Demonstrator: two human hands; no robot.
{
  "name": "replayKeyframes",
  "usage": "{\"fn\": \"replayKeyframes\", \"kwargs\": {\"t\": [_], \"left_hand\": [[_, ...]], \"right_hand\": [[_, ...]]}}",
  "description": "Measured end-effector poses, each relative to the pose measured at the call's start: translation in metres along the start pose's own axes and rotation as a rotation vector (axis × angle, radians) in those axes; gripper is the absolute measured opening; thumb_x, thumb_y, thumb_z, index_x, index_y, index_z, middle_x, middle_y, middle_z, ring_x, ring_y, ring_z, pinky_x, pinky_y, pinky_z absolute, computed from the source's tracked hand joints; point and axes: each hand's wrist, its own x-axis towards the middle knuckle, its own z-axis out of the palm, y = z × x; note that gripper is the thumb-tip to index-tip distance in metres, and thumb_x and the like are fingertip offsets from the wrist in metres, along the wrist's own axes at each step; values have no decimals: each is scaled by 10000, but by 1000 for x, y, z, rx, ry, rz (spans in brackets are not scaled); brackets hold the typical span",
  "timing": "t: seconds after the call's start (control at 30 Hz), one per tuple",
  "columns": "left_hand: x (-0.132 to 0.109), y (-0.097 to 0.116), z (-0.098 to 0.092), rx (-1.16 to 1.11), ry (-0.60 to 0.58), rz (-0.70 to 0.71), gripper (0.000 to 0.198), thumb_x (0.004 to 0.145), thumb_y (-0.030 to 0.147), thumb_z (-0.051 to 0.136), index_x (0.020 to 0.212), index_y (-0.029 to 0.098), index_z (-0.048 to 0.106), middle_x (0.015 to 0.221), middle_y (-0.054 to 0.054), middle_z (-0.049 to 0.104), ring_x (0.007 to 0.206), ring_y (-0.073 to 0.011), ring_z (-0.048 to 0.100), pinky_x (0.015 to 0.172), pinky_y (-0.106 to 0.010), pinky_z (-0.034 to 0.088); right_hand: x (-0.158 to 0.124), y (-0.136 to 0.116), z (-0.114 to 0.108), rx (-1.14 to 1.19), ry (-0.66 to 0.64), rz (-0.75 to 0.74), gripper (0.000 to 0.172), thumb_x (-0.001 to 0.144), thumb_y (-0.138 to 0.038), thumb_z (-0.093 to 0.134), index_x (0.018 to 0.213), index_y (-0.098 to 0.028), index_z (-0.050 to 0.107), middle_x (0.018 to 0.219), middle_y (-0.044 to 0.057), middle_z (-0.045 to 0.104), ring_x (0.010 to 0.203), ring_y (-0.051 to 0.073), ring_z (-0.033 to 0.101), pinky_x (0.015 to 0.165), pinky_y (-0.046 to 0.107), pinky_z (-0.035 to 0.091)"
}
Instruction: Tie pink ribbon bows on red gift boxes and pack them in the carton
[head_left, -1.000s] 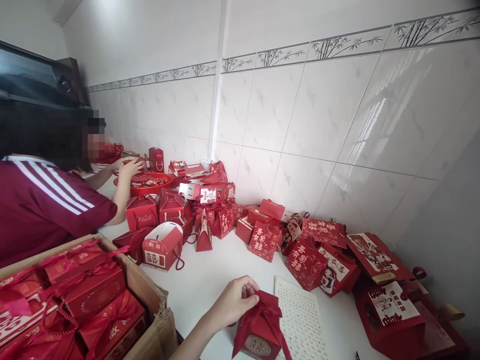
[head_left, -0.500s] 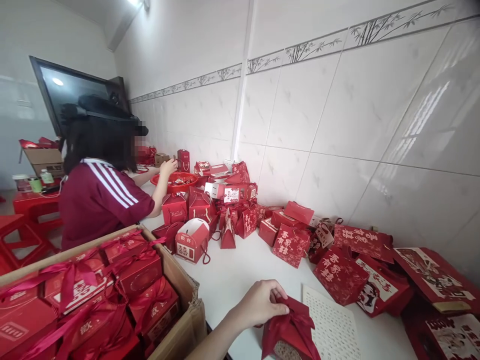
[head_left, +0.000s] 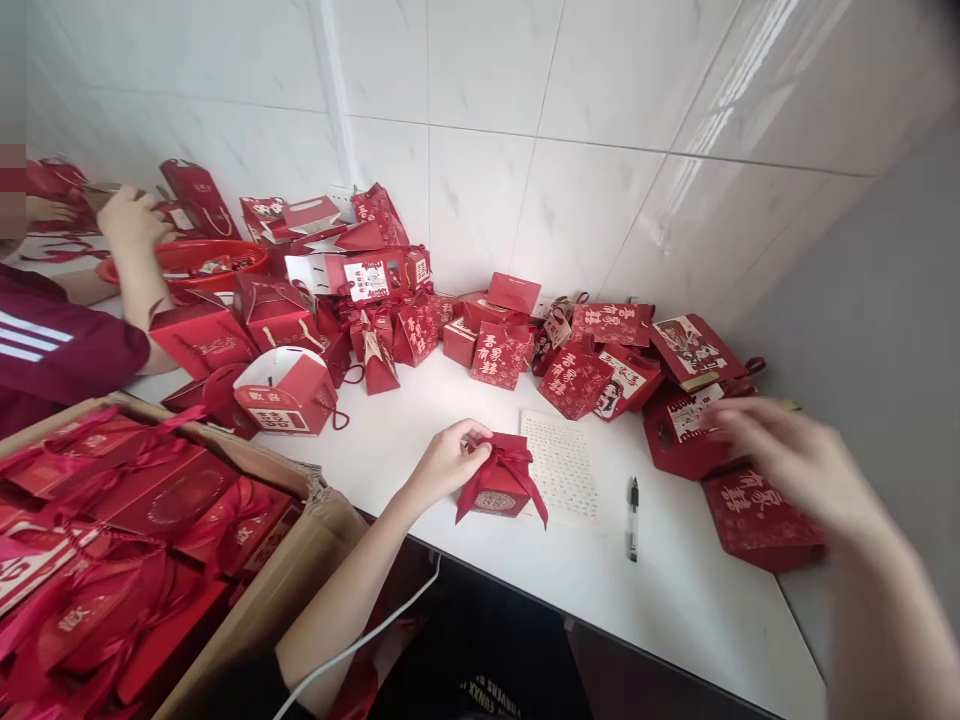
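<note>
My left hand (head_left: 445, 461) pinches the ribbon bow on top of a small red gift box (head_left: 498, 483) that stands on the white table (head_left: 675, 590). My right hand (head_left: 795, 462) hovers, blurred by motion, above flat red gift bags (head_left: 757, 508) at the right; its fingers look stretched out and hold nothing. A printed white sheet (head_left: 561, 466) lies just right of the box. Beside the sheet lies a black pen (head_left: 633, 503).
Many red gift boxes and bags (head_left: 495, 345) are heaped along the tiled wall. A cardboard carton (head_left: 285, 575) full of ribboned red boxes stands at the lower left. Another person in a maroon shirt (head_left: 52, 345) reaches over a red tray (head_left: 187, 262) at the left.
The view has tilted down and to the right. My right hand has come into view over the bags at the right. My left hand stays on the box's ribbon.
</note>
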Motion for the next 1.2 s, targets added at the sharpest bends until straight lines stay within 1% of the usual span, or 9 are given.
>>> {"fn": "replayKeyframes", "kwargs": {"t": [0.07,0.13,0.23,0.37,0.57,0.67,0.8,0.97,1.2], "left_hand": [[-1,0,-1,-9,-11,0,151,764,242,513,869,177,599,863,-19,640,807,-147,604,749,-262,474],[-1,-1,-2,-16,-14,-6,146,769,260,520,859,176,598,863,-21,645,800,-147,608,753,-266,479],[-1,-2,-3,-18,-4,-19,128,768,271,532,819,173,598,825,-21,649,778,-148,611,754,-273,483],[0,-2,-2,-5,27,-37,93,752,238,542,799,173,588,775,-14,639,738,-144,610,721,-270,489],[-1,-2,6,170,92,48,97,745,140,498,802,190,557,767,8,594,669,-114,574,671,-244,483],[-3,-6,13,326,206,117,131,758,105,450,796,196,536,831,-3,565,668,-109,564,663,-244,472],[-8,-10,20,487,334,105,147,775,100,419,820,202,515,873,-19,527,640,-115,551,614,-251,451],[-14,-7,20,501,353,71,68,792,170,445,833,202,489,804,-16,527,645,-140,550,599,-257,439],[-21,-7,16,302,270,-51,119,793,261,462,894,200,481,710,5,544,668,-155,561,652,-271,434]], "right_hand": [[-6,-21,45,141,-323,-23,363,796,-553,478,858,-237,647,919,82,684,820,213,621,750,365,456],[-20,-45,89,237,-507,-105,351,788,-534,490,847,-220,633,881,65,682,804,204,617,735,332,457],[-44,-75,140,285,-529,-74,358,829,-512,416,788,-204,593,767,44,664,691,181,596,634,294,440],[-59,-92,176,277,-491,63,377,815,-542,418,665,-208,509,650,22,622,604,173,557,583,286,403],[-68,-95,195,448,-426,144,315,762,-488,520,617,-215,454,545,-19,538,520,146,495,505,252,354],[-74,-96,197,530,-382,165,320,767,-488,521,617,-216,447,551,-20,525,522,140,485,520,256,363],[-80,-96,197,601,-321,192,340,773,-506,520,614,-219,430,573,-17,516,541,140,482,543,267,390],[-83,-95,198,675,-319,241,359,754,-535,546,626,-216,440,580,-18,507,541,136,464,535,268,384],[-82,-92,200,798,-389,267,377,748,-558,549,646,-211,443,574,-29,480,534,127,433,534,265,358]]}}
